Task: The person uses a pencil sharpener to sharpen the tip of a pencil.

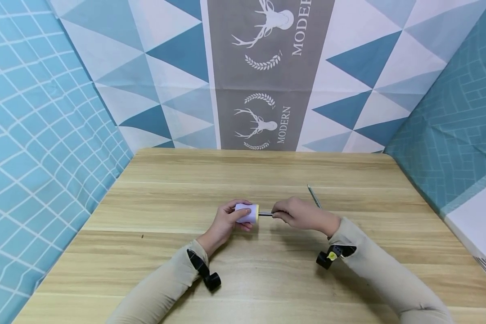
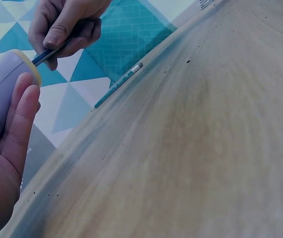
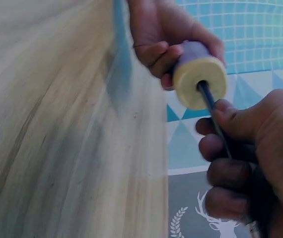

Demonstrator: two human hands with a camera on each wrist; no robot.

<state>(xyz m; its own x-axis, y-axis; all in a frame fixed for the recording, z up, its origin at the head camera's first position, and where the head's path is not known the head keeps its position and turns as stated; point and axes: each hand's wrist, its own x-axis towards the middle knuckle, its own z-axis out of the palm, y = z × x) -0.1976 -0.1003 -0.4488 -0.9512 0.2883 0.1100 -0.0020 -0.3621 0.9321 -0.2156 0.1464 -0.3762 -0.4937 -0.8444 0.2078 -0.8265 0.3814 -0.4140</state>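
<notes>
A lavender pencil sharpener (image 1: pixel 244 213) with a yellow end lies in the grip of my left hand (image 1: pixel 222 227), thumb across its side. My right hand (image 1: pixel 300 214) holds a dark pencil (image 1: pixel 266 214) in curled fingers. The right wrist view shows this pencil (image 3: pixel 207 95) entering the hole in the sharpener's yellow face (image 3: pixel 187 87); its tip is hidden inside. Both hands are above the wooden table, with the sharpener on its side. Behind my right wrist lies a second, greenish pencil (image 2: pixel 119 84), partly covered by the arm in the head view.
The wooden table (image 1: pixel 166 265) reaches back to a patterned cloth backdrop (image 1: pixel 259 81). Blue gridded cloth (image 1: pixel 44 135) hangs at the left, teal cloth (image 1: pixel 449 130) at the right. A small dark speck (image 1: pixel 142 236) is on the tabletop left of my hands.
</notes>
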